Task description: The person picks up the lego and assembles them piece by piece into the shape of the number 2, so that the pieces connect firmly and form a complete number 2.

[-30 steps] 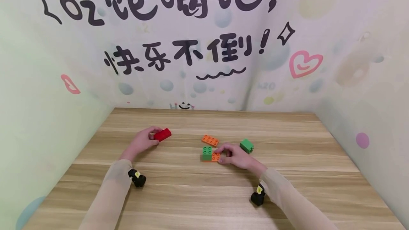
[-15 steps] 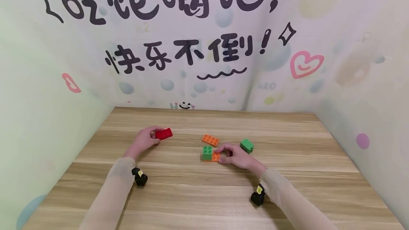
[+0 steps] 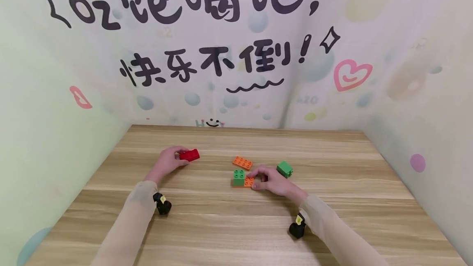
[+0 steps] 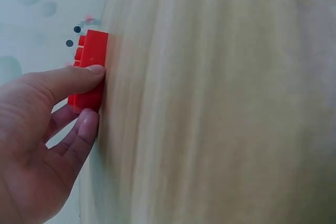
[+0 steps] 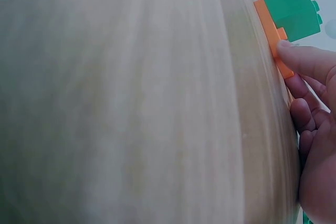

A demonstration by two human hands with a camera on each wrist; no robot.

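My left hand (image 3: 169, 162) grips a red toy brick (image 3: 190, 155) by its left end, thumb on the near side. In the left wrist view the red brick (image 4: 92, 72) rests against the tabletop, studs facing away from it. With thumb and fingers my right hand (image 3: 271, 180) pinches the right end of a flat orange plate (image 3: 249, 182). A square green brick (image 3: 238, 177) stands on that plate's left half. In the right wrist view the thumb presses the orange plate's edge (image 5: 271, 27), and the green brick (image 5: 294, 14) rises from it.
A second orange plate (image 3: 242, 162), studs up, lies just behind the green brick. Behind my right hand another green brick (image 3: 285, 169) lies on its side. The wooden table (image 3: 229, 229) meets a printed cloth backdrop (image 3: 251, 110) at its far edge.
My left hand has shifted slightly to the right and turned the red brick to lie closer to level. The right hand keeps its hold on the orange plate, unmoved.
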